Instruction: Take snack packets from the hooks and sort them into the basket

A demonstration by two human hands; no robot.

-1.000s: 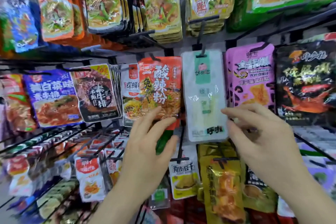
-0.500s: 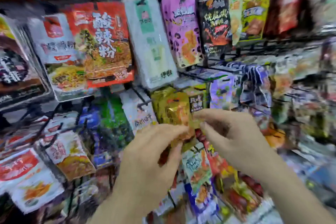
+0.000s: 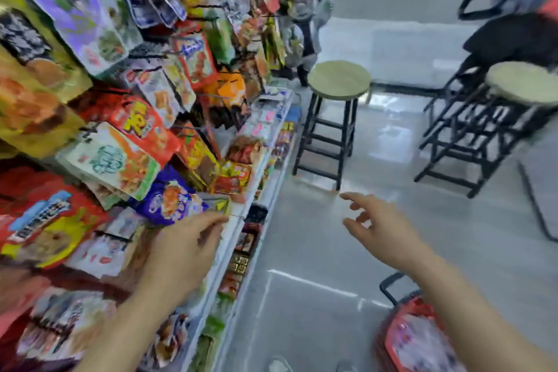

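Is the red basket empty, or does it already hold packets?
Not empty: the red basket holds at least one red-edged packet; blur hides how many.

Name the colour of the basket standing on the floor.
The basket is red, with a black handle; the head view shows it.

Left hand [image 3: 181, 251] near packets [image 3: 172, 202]; right hand [image 3: 383, 232] spread.

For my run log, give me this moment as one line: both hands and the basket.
left hand: at rack packets, grip blurred | right hand: open, empty, over floor | basket: under right arm, packet inside
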